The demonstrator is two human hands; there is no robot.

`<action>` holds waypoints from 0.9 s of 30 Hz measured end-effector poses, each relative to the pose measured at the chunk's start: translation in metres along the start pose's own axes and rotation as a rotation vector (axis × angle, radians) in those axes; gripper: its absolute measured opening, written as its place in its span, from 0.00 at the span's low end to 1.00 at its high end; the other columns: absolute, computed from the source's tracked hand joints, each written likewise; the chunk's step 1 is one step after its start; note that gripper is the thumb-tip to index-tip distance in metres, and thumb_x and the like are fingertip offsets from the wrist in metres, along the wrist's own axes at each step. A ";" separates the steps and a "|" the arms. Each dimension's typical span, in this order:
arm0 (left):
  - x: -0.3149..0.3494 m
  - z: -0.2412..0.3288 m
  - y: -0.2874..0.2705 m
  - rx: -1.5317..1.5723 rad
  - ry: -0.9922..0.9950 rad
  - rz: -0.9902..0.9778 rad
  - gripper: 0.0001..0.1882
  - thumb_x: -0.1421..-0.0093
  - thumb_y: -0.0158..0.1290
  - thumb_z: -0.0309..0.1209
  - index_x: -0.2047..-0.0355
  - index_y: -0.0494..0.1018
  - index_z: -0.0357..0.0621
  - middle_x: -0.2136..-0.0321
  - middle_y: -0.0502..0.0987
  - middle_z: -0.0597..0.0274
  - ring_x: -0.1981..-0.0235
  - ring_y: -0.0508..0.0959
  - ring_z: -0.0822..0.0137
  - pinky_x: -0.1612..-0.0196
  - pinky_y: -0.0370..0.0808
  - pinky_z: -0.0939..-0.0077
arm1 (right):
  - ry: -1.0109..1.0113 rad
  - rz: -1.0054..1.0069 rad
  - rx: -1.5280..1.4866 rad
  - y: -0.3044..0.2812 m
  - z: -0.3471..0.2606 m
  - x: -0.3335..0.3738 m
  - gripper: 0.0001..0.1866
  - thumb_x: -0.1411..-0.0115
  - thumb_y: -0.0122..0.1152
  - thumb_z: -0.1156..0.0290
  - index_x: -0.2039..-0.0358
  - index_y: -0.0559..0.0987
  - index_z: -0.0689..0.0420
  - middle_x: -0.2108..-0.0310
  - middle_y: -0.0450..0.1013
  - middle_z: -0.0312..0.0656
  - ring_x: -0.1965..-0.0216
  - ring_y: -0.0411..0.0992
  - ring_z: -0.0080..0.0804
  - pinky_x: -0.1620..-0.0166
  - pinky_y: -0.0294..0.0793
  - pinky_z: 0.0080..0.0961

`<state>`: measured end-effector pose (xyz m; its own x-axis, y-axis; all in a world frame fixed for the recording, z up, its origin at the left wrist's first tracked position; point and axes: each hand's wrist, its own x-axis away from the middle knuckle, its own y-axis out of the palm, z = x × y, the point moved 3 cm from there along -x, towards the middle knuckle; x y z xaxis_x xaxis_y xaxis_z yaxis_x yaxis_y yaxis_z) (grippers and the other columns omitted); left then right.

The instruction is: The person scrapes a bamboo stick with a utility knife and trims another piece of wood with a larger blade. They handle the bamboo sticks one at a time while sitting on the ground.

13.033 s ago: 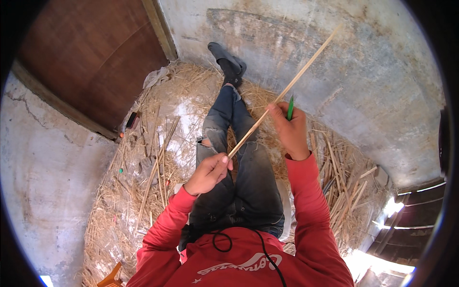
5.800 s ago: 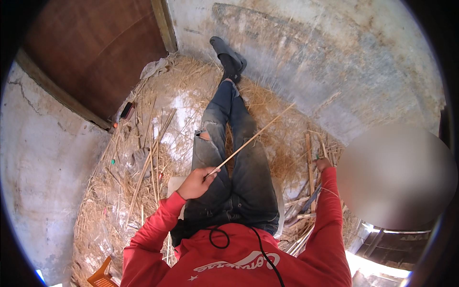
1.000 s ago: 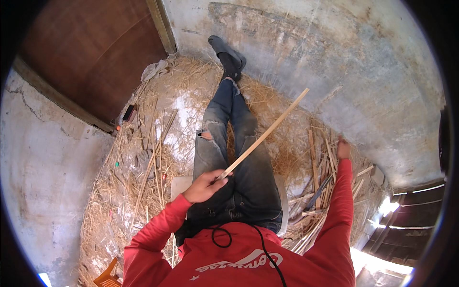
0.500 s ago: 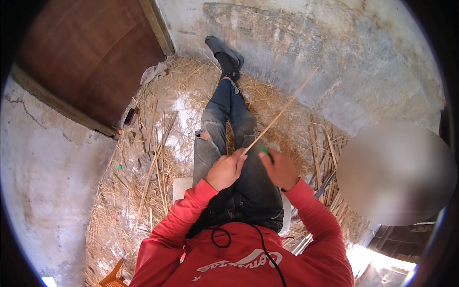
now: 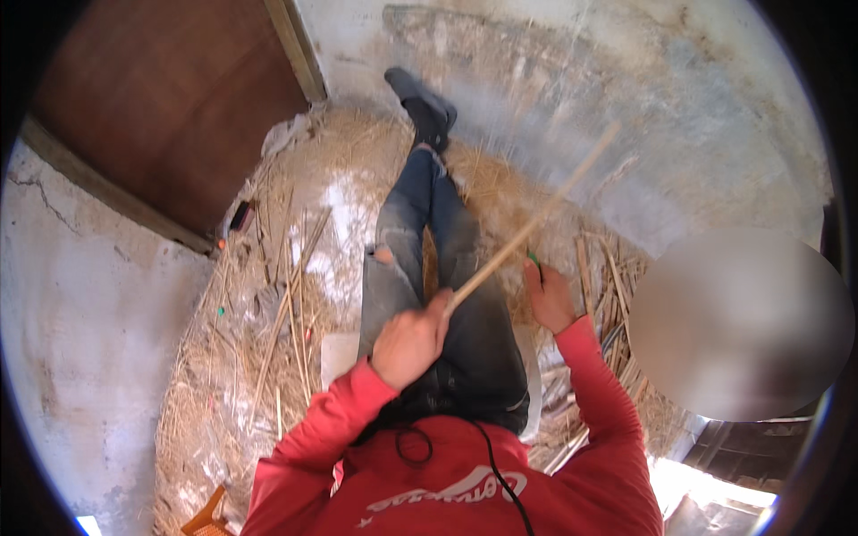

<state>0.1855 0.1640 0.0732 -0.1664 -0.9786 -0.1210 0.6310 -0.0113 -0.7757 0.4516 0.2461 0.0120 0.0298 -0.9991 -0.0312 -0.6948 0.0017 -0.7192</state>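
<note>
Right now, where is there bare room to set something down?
Barest is the pale floor between the jeans and the left sticks, though with some straw. Right of the right hand, it is crowded with a stick pile.

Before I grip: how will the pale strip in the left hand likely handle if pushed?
The pale strip looks fairly stiff: held near one end by the left hand, it runs almost straight. Being slim, it is probably light and may flex.
</note>
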 end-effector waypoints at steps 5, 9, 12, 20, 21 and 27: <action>-0.011 -0.015 0.020 -0.005 -0.029 0.003 0.15 0.29 0.50 0.35 0.47 0.74 0.43 0.78 0.79 0.37 0.73 0.81 0.34 0.68 0.77 0.39 | -0.165 -0.066 -0.005 -0.009 -0.076 0.037 0.23 0.28 0.55 0.51 0.66 0.80 0.61 0.77 0.75 0.60 0.71 0.76 0.64 0.68 0.72 0.53; -0.015 -0.003 0.024 0.029 -0.031 -0.042 0.14 0.30 0.51 0.34 0.47 0.74 0.43 0.76 0.79 0.36 0.71 0.81 0.34 0.67 0.77 0.39 | -0.341 -0.178 -0.007 0.013 -0.090 0.057 0.25 0.29 0.55 0.50 0.70 0.78 0.61 0.81 0.73 0.58 0.76 0.75 0.63 0.72 0.71 0.53; -0.015 -0.005 0.025 0.037 -0.021 -0.026 0.13 0.32 0.53 0.31 0.49 0.75 0.40 0.75 0.78 0.35 0.72 0.80 0.34 0.67 0.76 0.40 | -0.333 -0.155 0.015 0.025 -0.091 0.053 0.26 0.29 0.55 0.49 0.72 0.76 0.61 0.82 0.73 0.59 0.77 0.75 0.64 0.72 0.73 0.53; -0.012 -0.011 0.011 -0.093 -0.059 -0.041 0.11 0.30 0.48 0.33 0.52 0.72 0.41 0.75 0.80 0.38 0.70 0.82 0.35 0.65 0.78 0.39 | -0.347 -0.179 0.102 0.042 -0.092 0.039 0.26 0.29 0.55 0.48 0.70 0.78 0.61 0.79 0.75 0.59 0.75 0.76 0.64 0.70 0.74 0.55; -0.013 -0.011 0.009 -0.119 -0.058 -0.055 0.11 0.30 0.48 0.33 0.51 0.72 0.42 0.75 0.80 0.39 0.71 0.82 0.35 0.66 0.78 0.39 | -0.340 -0.186 0.117 0.043 -0.093 0.037 0.26 0.29 0.54 0.48 0.69 0.79 0.61 0.78 0.76 0.60 0.74 0.76 0.64 0.69 0.74 0.55; 0.024 -0.022 0.010 -0.201 -0.047 -0.159 0.14 0.30 0.49 0.34 0.49 0.73 0.42 0.77 0.80 0.41 0.74 0.82 0.38 0.69 0.78 0.41 | 0.175 0.079 0.014 -0.022 0.003 -0.049 0.28 0.26 0.49 0.48 0.59 0.81 0.64 0.74 0.75 0.61 0.70 0.76 0.61 0.64 0.73 0.51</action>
<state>0.1714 0.1445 0.0486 -0.2136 -0.9762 0.0377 0.4352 -0.1297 -0.8910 0.4680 0.2950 0.0270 -0.1511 -0.9880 0.0324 -0.6799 0.0801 -0.7289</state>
